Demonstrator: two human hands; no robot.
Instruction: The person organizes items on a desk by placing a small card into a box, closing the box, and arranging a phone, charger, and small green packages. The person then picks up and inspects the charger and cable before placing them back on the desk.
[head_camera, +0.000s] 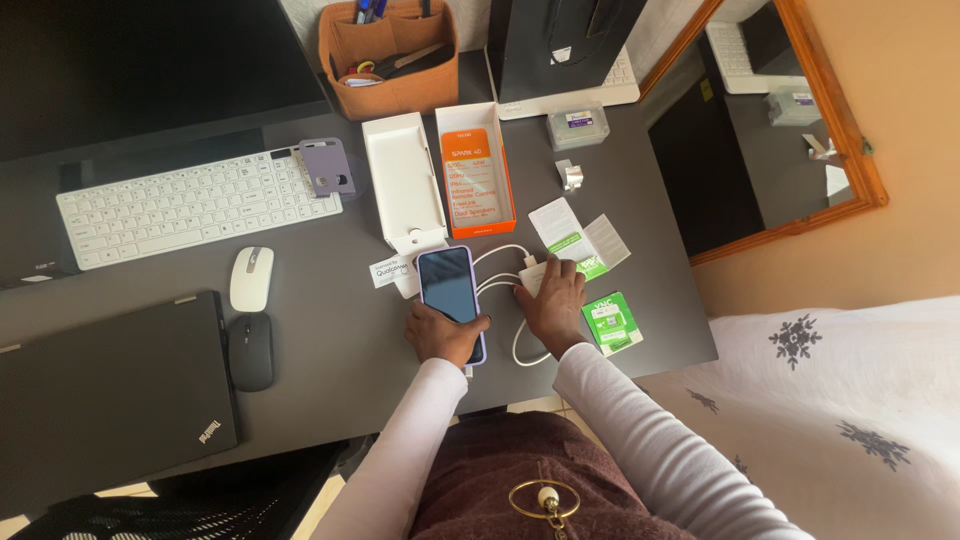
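Note:
My left hand (440, 335) grips the lower end of a smartphone (447, 283) in a lilac case, its dark screen facing up on the dark desk (330, 330). My right hand (552, 300) rests on a white charger block (533, 274), with a white cable (505, 255) looping between the phone and the charger. Just behind the phone lie an open white box tray (405, 180) and an orange phone box (476, 182). A green and white card packet (612, 322) lies right of my right hand, and a folded green and white leaflet (580, 238) sits behind it.
A white keyboard (190, 205), a white mouse (251, 278), a black mouse (251, 351) and a shut black laptop (110, 385) fill the left of the desk. A brown organiser (390, 60), a small clear box (578, 126) and a lilac phone case (327, 167) stand at the back. A mirror (770, 120) leans at right.

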